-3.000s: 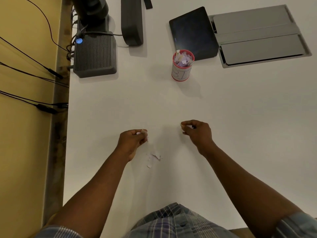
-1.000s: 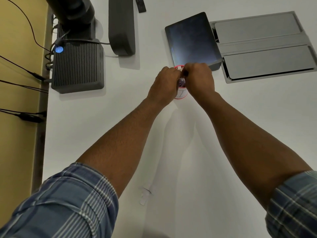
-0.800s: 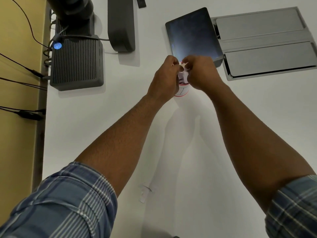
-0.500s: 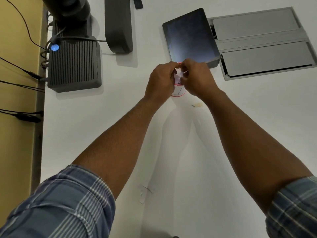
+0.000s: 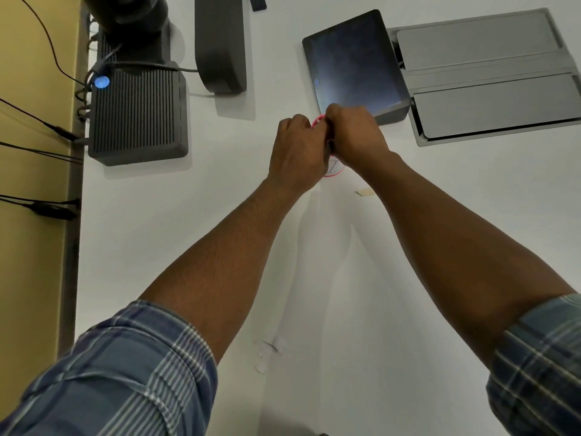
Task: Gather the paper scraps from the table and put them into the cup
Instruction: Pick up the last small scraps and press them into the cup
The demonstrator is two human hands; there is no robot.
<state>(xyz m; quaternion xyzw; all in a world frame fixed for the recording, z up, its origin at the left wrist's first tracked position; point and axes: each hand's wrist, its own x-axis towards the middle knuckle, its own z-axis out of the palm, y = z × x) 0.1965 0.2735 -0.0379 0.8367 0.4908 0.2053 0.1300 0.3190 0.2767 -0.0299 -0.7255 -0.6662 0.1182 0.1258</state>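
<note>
The cup (image 5: 334,169), white with a pink rim and base, stands in the middle of the white table (image 5: 220,215) and is mostly hidden by my hands. My left hand (image 5: 298,149) and my right hand (image 5: 353,133) meet over its mouth, knuckles up and fingers curled downward. Their fingertips are hidden, so I cannot see whether they still hold paper. One small tan scrap (image 5: 364,192) lies on the table just right of the cup. A few white paper scraps (image 5: 267,352) lie near the front edge, between my forearms.
A dark tablet (image 5: 352,67) sits right behind the cup, with a grey metal floor-box lid (image 5: 490,77) to its right. A ribbed dark device (image 5: 138,114) with a blue light and cables stands at back left, a dark stand (image 5: 220,42) beside it.
Both hands carried scraps from the near table up to the cup. A tan scrap dropped beside the cup. In the last half second the hands closed lower over the cup's mouth.
</note>
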